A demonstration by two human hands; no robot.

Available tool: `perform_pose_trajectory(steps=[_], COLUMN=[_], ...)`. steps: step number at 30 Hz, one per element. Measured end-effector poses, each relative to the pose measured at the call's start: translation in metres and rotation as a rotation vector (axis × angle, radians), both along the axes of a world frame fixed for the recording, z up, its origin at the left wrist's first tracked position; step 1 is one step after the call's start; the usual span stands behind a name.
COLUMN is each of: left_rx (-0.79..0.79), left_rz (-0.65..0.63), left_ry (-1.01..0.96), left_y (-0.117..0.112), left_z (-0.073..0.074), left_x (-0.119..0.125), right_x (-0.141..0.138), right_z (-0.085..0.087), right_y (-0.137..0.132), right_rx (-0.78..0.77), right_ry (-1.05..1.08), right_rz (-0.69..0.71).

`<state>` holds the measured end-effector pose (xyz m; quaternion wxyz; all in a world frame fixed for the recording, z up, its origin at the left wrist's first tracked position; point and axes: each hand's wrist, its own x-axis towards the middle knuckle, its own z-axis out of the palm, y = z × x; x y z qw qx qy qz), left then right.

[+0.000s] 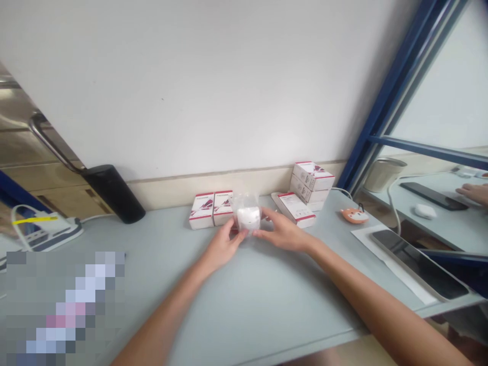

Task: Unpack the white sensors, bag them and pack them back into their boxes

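Note:
Both my hands hold a small white object in a clear plastic bag [248,216] just above the grey table [236,300], near the wall. My left hand [224,244] pinches its lower left side. My right hand [280,231] grips its right side with curled fingers. Behind the bag lie two white-and-red boxes [211,208] side by side. Another such box [294,208] lies to the right, in front of a stack of two more [310,184].
A black cylinder [114,193] leans at the wall on the left. An orange fox-shaped item [354,215], white paper and a dark tablet [417,264] lie at the right. Past a blue frame [381,101], another person's hand [473,192] rests by a keyboard [434,195].

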<state>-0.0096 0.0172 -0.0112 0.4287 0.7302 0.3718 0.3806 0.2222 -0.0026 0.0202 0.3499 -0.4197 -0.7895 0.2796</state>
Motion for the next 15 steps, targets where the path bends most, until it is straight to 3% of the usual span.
perform_pose_trajectory(steps=[6, 10, 15], left_rx=[0.012, -0.003, -0.07], left_rz=[0.003, 0.028, 0.015], left_ry=[0.103, -0.055, -0.207], left_y=[-0.008, -0.011, -0.007], left_z=[0.008, 0.013, 0.007], left_x=[0.0, 0.004, 0.009], right_x=[0.0, -0.001, -0.001], right_z=[0.0, 0.0, 0.0], right_y=[0.001, 0.001, 0.0], right_rx=[-0.028, -0.034, -0.075], right_ry=[0.011, -0.009, 0.025], right_rz=[0.063, 0.042, 0.01])
